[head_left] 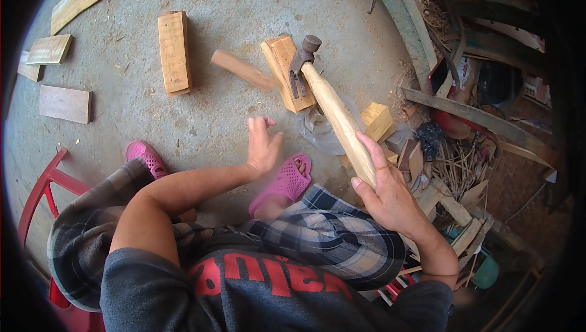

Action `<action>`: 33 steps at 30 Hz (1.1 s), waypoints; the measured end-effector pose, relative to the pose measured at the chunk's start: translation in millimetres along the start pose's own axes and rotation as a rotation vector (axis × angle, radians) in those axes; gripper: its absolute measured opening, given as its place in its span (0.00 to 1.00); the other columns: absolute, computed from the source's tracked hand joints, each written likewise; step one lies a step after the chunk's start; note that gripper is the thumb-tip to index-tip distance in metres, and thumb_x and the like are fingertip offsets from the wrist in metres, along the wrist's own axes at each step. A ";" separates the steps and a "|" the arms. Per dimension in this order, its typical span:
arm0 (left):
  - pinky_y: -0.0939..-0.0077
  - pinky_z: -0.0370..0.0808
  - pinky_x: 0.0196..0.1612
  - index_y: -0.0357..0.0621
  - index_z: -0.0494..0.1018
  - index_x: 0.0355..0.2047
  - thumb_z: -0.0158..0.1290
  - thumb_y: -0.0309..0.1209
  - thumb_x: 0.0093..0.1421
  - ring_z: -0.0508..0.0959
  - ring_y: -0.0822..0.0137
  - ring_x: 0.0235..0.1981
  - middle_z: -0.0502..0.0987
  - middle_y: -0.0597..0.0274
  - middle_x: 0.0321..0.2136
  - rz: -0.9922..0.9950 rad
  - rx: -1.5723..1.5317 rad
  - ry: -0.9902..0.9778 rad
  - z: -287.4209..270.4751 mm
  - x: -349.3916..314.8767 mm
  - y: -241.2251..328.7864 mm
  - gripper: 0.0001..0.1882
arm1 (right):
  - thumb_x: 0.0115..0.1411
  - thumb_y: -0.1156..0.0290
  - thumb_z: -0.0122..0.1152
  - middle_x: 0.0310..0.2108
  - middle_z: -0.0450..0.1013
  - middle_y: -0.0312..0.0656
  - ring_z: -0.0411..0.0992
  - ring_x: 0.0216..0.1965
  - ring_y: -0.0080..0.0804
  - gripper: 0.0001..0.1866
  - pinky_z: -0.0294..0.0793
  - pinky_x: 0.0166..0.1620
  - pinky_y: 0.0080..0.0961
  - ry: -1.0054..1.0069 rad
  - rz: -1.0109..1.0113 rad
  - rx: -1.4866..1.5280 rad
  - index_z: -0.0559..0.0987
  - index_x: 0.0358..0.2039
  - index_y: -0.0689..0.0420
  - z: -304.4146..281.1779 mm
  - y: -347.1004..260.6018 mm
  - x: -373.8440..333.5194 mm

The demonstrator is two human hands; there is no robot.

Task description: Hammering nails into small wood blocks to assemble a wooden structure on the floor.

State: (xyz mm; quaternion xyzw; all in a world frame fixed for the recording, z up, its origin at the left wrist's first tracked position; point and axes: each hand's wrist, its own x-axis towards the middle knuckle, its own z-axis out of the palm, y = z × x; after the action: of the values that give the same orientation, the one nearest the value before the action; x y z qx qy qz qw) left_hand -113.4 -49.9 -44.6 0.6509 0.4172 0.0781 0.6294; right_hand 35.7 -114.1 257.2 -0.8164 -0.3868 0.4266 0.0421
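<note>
Hammer (334, 109) extended forward from the right hand (386, 188), fingers wrapped round the handle's near end (359, 160). I noted the left hand (264, 147) empty, fingers half-curled. Farther out, the hammerhead (301, 58) overlapped a wooden block (281, 66), contact unclear; a blurred stick (243, 70) showed beside it.

The stick (243, 70) was blurred, the right hand (395, 200) covered one end of the hammer (334, 107), which itself hid part of the block (278, 70), the shorts (342, 234) overlapped the slipper-wearer's leg, the lower edge cut off the shirt (143, 286), and the clutter (455, 164) faded rightward into darkness.
</note>
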 end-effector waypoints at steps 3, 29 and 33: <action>0.63 0.69 0.51 0.38 0.60 0.55 0.60 0.33 0.56 0.67 0.58 0.47 0.58 0.51 0.48 -0.087 -0.155 0.085 30.7 2.7 32.0 0.30 | 0.60 0.75 0.54 0.53 0.65 0.74 0.67 0.54 0.71 0.37 0.66 0.58 0.51 -0.007 -0.016 0.000 0.51 0.69 0.56 -0.5 2.1 -0.3; 0.58 0.77 0.46 0.50 0.71 0.49 0.46 0.40 0.69 0.77 0.51 0.41 0.70 0.52 0.41 0.476 0.397 0.056 -94.1 122.0 83.1 0.13 | 0.60 0.76 0.55 0.51 0.68 0.73 0.70 0.51 0.71 0.38 0.68 0.56 0.52 0.051 -0.064 0.057 0.51 0.68 0.60 18.0 15.4 -4.3; 0.58 0.76 0.50 0.46 0.73 0.44 0.48 0.38 0.67 0.77 0.52 0.44 0.72 0.53 0.43 0.404 0.377 -0.058 -74.3 127.3 87.4 0.12 | 0.60 0.75 0.55 0.51 0.68 0.73 0.70 0.51 0.71 0.38 0.68 0.56 0.51 0.061 -0.070 0.026 0.51 0.68 0.60 20.8 10.4 -4.8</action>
State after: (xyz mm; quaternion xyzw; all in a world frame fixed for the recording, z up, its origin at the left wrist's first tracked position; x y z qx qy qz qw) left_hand -39.6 100.1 -6.7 0.8286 0.2681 0.1043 0.4803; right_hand 25.2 -130.0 243.0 -0.8144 -0.4080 0.4049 0.0792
